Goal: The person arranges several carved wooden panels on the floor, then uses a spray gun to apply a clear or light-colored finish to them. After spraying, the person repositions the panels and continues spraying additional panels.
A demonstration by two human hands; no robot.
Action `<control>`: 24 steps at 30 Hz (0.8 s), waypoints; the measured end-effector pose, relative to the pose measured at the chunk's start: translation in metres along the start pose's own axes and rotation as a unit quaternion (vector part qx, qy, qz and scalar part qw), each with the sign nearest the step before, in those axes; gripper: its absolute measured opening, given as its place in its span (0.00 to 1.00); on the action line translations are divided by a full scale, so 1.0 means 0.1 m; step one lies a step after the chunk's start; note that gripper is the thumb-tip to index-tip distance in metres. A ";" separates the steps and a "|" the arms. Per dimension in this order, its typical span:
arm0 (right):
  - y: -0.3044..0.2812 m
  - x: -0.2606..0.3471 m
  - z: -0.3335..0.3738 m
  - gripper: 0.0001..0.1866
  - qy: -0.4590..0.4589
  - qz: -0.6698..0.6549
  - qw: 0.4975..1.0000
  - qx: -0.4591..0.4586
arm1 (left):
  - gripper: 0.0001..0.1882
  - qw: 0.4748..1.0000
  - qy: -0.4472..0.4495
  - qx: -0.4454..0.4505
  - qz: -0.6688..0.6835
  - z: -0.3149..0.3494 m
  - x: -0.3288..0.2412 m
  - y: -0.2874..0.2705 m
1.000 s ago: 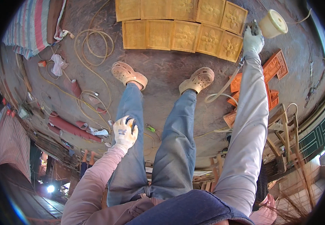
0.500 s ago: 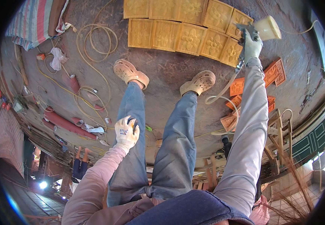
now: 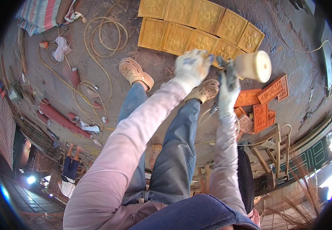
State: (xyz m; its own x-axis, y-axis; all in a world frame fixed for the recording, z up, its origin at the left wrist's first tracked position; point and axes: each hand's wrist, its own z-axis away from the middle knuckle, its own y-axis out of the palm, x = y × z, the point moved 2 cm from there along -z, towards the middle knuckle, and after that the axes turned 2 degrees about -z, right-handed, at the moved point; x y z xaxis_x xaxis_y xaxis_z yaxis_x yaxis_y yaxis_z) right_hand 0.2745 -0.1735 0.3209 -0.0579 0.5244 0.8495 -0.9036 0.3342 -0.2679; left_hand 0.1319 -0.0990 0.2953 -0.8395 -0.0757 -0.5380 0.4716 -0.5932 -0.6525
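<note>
My right hand (image 3: pixel 229 90), in a stained white glove, grips a dark spray gun (image 3: pixel 229 71) with a pale round cup (image 3: pixel 254 66) tilted out to its right. My gloved left hand (image 3: pixel 192 68) is up at the gun's front end, its fingers curled. Motion blurs those fingertips, and what they pinch is hidden. Beyond both hands, carved panels (image 3: pixel 206 17) coated golden yellow lie on the ground in two curving rows. A pale hose (image 3: pixel 204 115) shows below the gun, partly behind my right arm.
Orange carved pieces (image 3: pixel 260 117) lie stacked at right, near a wooden frame (image 3: pixel 277 153). Coiled hoses (image 3: pixel 106 38), a red roll (image 3: pixel 64 119) and a striped sheet (image 3: pixel 39 17) are at left. My clogs (image 3: pixel 135 73) stand between. Another person (image 3: pixel 72 168) is at lower left.
My left hand has risen from beside my leg to the spray gun. My right hand has drawn the gun nearer and leftward, away from the panels, turning its cup.
</note>
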 end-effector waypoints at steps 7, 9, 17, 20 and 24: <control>0.17 -0.36 0.47 0.20 0.068 0.002 0.995 -0.067 | 0.30 0.968 -0.017 0.239 -0.074 -0.31 -0.09 0.06; 0.22 -0.23 0.37 0.19 0.052 0.012 0.998 -0.016 | 0.31 0.973 -0.030 0.216 -0.070 -0.34 0.01 0.10; 0.47 -0.01 -0.05 0.19 0.063 0.005 0.998 0.009 | 0.31 0.980 -0.080 0.178 -0.047 -0.60 0.18 -0.15; 0.61 -0.04 -0.20 0.17 0.034 -0.008 0.999 0.041 | 0.31 0.979 -0.116 0.165 -0.033 -0.64 0.32 -0.25; 0.82 0.00 -0.54 0.17 0.026 -0.043 0.997 0.062 | 0.28 0.983 -0.117 0.119 0.075 -0.40 0.81 -0.23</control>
State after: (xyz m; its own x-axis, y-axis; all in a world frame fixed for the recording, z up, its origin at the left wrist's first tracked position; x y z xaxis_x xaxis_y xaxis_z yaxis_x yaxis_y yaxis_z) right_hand 0.2228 -0.1039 0.2744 0.0404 0.5395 0.8410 -0.9501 0.2813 -0.1348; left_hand 0.0644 -0.0595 0.2452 -0.8173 -0.3425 -0.4634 0.5421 -0.7297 -0.4168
